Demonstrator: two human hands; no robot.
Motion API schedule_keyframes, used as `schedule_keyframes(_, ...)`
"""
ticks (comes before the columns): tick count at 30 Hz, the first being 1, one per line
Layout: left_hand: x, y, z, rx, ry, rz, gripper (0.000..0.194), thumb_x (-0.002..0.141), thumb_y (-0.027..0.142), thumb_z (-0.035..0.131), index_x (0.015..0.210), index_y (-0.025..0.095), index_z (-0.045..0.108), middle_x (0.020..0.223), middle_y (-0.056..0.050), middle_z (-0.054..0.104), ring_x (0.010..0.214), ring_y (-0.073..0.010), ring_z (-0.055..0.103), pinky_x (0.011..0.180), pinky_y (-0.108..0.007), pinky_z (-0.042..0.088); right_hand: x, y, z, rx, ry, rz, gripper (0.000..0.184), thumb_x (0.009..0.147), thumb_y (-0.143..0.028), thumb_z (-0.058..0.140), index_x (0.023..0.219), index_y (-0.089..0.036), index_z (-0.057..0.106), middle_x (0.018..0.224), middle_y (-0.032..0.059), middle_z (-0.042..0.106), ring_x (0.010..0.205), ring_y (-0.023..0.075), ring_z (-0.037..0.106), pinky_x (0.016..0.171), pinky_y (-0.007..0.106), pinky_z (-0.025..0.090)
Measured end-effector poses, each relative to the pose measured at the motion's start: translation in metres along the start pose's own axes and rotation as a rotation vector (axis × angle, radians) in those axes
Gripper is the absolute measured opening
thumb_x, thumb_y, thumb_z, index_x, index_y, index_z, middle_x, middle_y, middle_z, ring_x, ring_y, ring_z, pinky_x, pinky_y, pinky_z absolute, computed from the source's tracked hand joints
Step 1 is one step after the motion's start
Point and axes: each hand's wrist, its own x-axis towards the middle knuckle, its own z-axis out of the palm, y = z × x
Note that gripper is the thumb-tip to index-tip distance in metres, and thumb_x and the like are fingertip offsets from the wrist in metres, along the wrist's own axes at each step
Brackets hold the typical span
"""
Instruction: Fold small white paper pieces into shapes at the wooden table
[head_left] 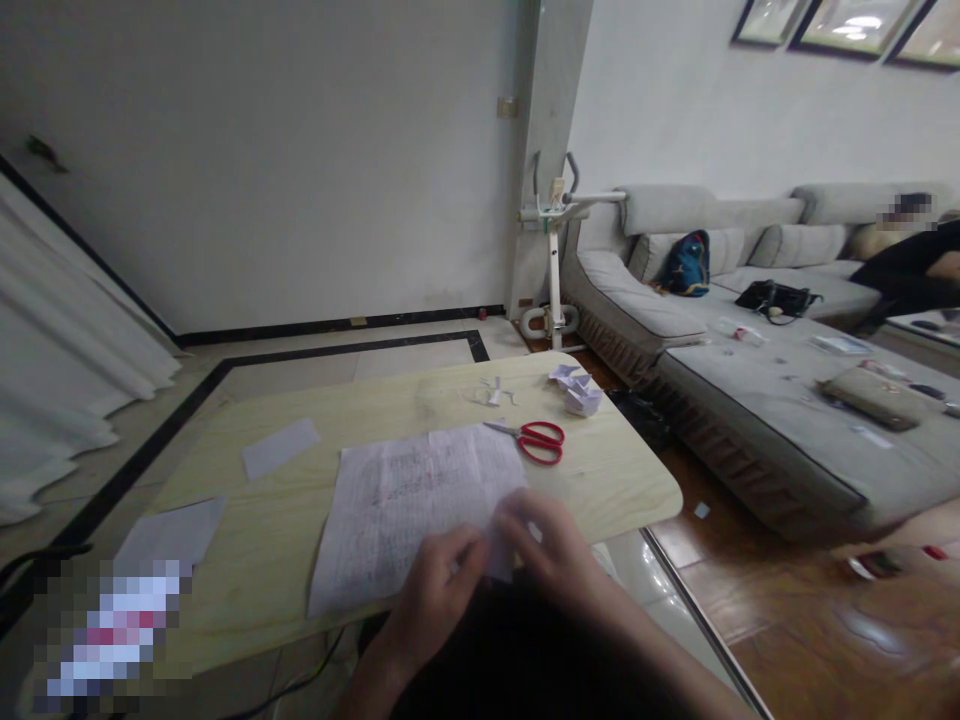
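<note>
My forearms come in closest, and at the table's near edge my left hand and right hand pinch a small pale paper between them, its outline blurred. I judge I'm working a fold; that calls for matched edges and even pressure. The written sheet spreads beyond, red-handled scissors at its far right corner. Bare wood rightward gives me room, short of the folded papers.
</note>
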Motion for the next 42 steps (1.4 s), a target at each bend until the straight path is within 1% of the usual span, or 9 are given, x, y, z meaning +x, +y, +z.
schedule_keyframes(2,0.001,0.001,-0.001,0.009,-0.03,-0.002,0.037,0.098,0.038,0.041,0.07,0.018,0.056,0.064,0.001,0.058,0.062,-0.014,0.055,0.057,-0.022,0.039,0.0,-0.001,-0.001,-0.015,0.005,-0.004,0.012,0.09,-0.019,0.055,0.078,-0.018,0.058,0.071,-0.0016,0.056,0.067,0.0129,0.05,0.062,0.023,0.041)
schedule_keyframes(6,-0.002,0.002,-0.002,0.079,-0.09,0.062,0.038,0.098,0.037,0.042,0.07,0.018,0.058,0.064,0.0,0.059,0.062,-0.0144,0.055,0.056,-0.023,0.038,-0.001,-0.003,-0.004,-0.083,-0.073,-0.042,0.011,0.085,-0.014,0.057,0.075,-0.018,0.057,0.07,-0.0024,0.055,0.067,0.012,0.05,0.062,0.022,0.039)
schedule_keyframes(9,-0.002,-0.002,-0.001,0.115,-0.021,0.066,0.038,0.098,0.037,0.042,0.07,0.018,0.059,0.063,0.001,0.058,0.061,-0.0145,0.055,0.056,-0.023,0.038,0.0,-0.002,-0.004,-0.074,-0.088,-0.037,0.014,0.086,-0.013,0.053,0.072,-0.017,0.053,0.067,-0.0031,0.052,0.063,0.0113,0.047,0.058,0.022,0.037)
schedule_keyframes(13,0.0,-0.011,-0.001,0.052,0.112,0.022,0.033,0.096,0.04,0.047,0.079,0.018,0.064,0.07,0.0,0.065,0.069,-0.0163,0.061,0.063,-0.023,0.044,0.001,0.0,-0.001,-0.056,-0.073,0.011,0.015,0.089,-0.018,0.051,0.074,-0.017,0.053,0.067,-0.0027,0.052,0.063,0.0116,0.046,0.057,0.022,0.036)
schedule_keyframes(16,0.001,-0.014,-0.002,0.014,0.114,0.003,0.032,0.095,0.04,0.049,0.078,0.018,0.066,0.07,-0.001,0.067,0.069,-0.017,0.062,0.063,-0.023,0.045,0.002,-0.001,0.0,-0.064,-0.105,0.036,0.013,0.088,-0.016,0.053,0.075,-0.017,0.054,0.068,-0.0027,0.053,0.064,0.0117,0.047,0.058,0.022,0.037)
schedule_keyframes(22,-0.004,-0.003,-0.009,0.003,0.044,-0.008,0.034,0.095,0.039,0.049,0.077,0.017,0.068,0.069,-0.001,0.068,0.067,-0.0171,0.061,0.062,-0.023,0.045,0.0,-0.006,-0.005,-0.084,-0.215,0.03,0.011,0.088,-0.014,0.052,0.08,-0.017,0.059,0.071,-0.0021,0.057,0.065,0.0118,0.048,0.06,0.022,0.038)
schedule_keyframes(31,-0.007,0.011,-0.009,-0.049,0.09,-0.037,0.028,0.092,0.037,0.052,0.078,0.018,0.067,0.073,-0.001,0.068,0.074,-0.0181,0.063,0.066,-0.023,0.048,-0.002,-0.008,-0.002,0.058,-0.105,0.039,0.018,0.094,-0.024,0.049,0.081,-0.017,0.058,0.074,-0.0008,0.055,0.07,0.0133,0.05,0.064,0.023,0.041)
schedule_keyframes(37,-0.006,0.02,-0.016,-0.097,0.004,-0.057,0.034,0.093,0.04,0.052,0.074,0.017,0.068,0.069,-0.001,0.066,0.066,-0.0156,0.06,0.058,-0.021,0.045,0.001,-0.017,-0.011,0.063,-0.179,0.051,0.011,0.088,-0.021,0.057,0.08,-0.016,0.062,0.073,-0.0002,0.058,0.07,0.0138,0.051,0.064,0.024,0.042)
schedule_keyframes(42,-0.007,0.025,-0.019,-0.121,0.018,-0.094,0.034,0.089,0.039,0.055,0.065,0.017,0.064,0.059,0.003,0.054,0.059,-0.0132,0.052,0.052,-0.02,0.041,0.003,-0.021,-0.015,0.147,-0.195,0.093,0.018,0.088,-0.03,0.06,0.077,-0.016,0.063,0.074,0.0011,0.06,0.073,0.0158,0.055,0.067,0.026,0.044)
